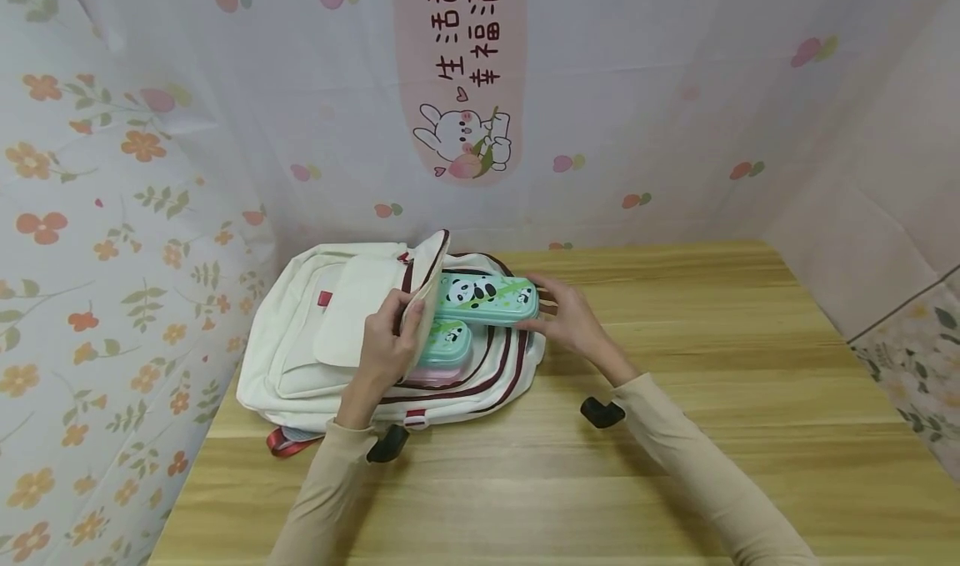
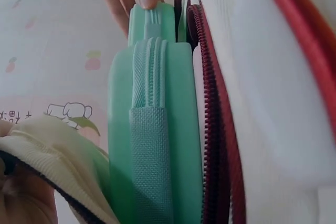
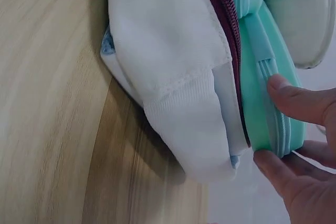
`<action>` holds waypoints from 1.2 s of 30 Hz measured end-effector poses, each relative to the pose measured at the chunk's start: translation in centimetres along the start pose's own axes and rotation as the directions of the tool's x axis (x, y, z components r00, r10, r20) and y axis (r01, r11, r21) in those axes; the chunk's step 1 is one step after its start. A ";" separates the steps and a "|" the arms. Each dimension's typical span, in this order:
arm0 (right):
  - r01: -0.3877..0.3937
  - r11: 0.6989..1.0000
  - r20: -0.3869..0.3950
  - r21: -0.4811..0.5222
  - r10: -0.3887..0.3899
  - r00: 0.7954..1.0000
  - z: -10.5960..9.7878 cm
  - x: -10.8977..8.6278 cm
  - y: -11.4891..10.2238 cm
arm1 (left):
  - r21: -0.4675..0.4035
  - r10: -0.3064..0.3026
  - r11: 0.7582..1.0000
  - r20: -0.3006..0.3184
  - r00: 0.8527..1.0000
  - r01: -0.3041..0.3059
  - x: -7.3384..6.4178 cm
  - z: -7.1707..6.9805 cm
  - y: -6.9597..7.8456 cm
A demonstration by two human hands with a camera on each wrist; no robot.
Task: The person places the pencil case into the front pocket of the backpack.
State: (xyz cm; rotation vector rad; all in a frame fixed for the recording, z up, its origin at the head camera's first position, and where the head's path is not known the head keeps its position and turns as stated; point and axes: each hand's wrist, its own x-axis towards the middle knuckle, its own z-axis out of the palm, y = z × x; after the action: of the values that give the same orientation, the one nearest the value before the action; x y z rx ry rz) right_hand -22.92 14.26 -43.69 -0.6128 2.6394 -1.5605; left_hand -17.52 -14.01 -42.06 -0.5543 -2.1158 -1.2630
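Observation:
A cream backpack [image 1: 288, 341] with dark red zips lies on the table, its front compartment unzipped. My left hand [image 1: 386, 345] pinches the edge of the lifted front flap [image 1: 429, 276]. A mint-green zipped pencil case [image 1: 486, 299] with panda pictures lies partly inside the opening, its right end sticking out. Fingers and thumb of my right hand [image 1: 570, 320] grip that end; the right wrist view shows the thumb by the zip [image 3: 281, 124]. Nearer me in the compartment sits a second mint-green panda case [image 1: 447, 343], above something pink [image 1: 437, 374]. The flap hides the cases' left ends.
The wooden table [image 1: 675, 333] extends to the right and in front of the bag. A printed cloth [image 1: 637, 116] hangs behind it, and a flowered cloth [image 1: 112, 299] hangs at the left. A red strap loop [image 1: 288, 443] lies by the bag's near left corner.

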 end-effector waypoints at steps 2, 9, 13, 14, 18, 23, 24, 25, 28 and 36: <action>-0.007 1.000 0.008 0.020 0.007 1.000 -0.1 -0.1 -0.1 | 0.007 0.007 1.000 -0.010 1.000 -0.007 -0.1 0.1 -0.1; -0.015 0.997 0.004 0.070 0.015 1.000 0.1 0.1 -0.4 | -0.007 -0.016 1.000 -0.025 1.000 0.016 -0.4 0.0 0.1; 0.014 0.999 -0.001 0.039 -0.014 1.000 0.7 0.5 -0.5 | -0.008 -0.029 1.000 -0.026 0.999 0.029 -0.4 -0.2 0.0; 0.023 0.999 -0.005 0.023 -0.023 1.000 0.9 0.6 -0.6 | -0.018 -0.029 0.999 -0.025 0.999 0.028 -0.4 -0.2 -0.1; 0.029 0.999 -0.012 -0.016 -0.029 1.000 1.5 1.1 -1.1 | -0.056 -0.029 0.998 -0.022 0.999 0.028 -0.5 -0.2 -0.2; -0.010 0.999 0.013 -0.050 0.011 1.000 2.1 1.6 -1.7 | -0.077 -0.070 0.995 -0.036 0.997 0.067 -0.6 -0.2 -0.1; -0.014 0.998 0.019 -0.063 0.015 1.000 2.3 1.7 -1.8 | -0.077 -0.079 0.994 -0.039 0.996 0.076 -0.7 -0.2 -0.1; -0.015 0.996 0.022 -0.082 0.017 1.000 2.4 1.8 -1.8 | -0.076 -0.088 0.994 -0.042 0.995 0.084 -0.7 -0.2 -0.1; -0.019 0.994 0.020 -0.104 0.021 1.000 2.6 2.1 -1.9 | -0.071 -0.103 0.993 -0.052 0.993 0.099 -0.7 -0.2 -0.1; -0.027 0.995 0.031 -0.101 0.030 0.999 3.4 3.3 -2.4 | -0.094 -0.132 0.988 -0.072 0.989 0.125 -0.4 -0.6 1.7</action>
State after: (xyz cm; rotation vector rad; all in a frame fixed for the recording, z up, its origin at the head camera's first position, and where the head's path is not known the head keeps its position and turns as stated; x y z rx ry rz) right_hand -24.46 9.28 -42.72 -0.5963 2.7036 -1.4055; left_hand -15.96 -13.72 -41.05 -0.4039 -2.0662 -1.4334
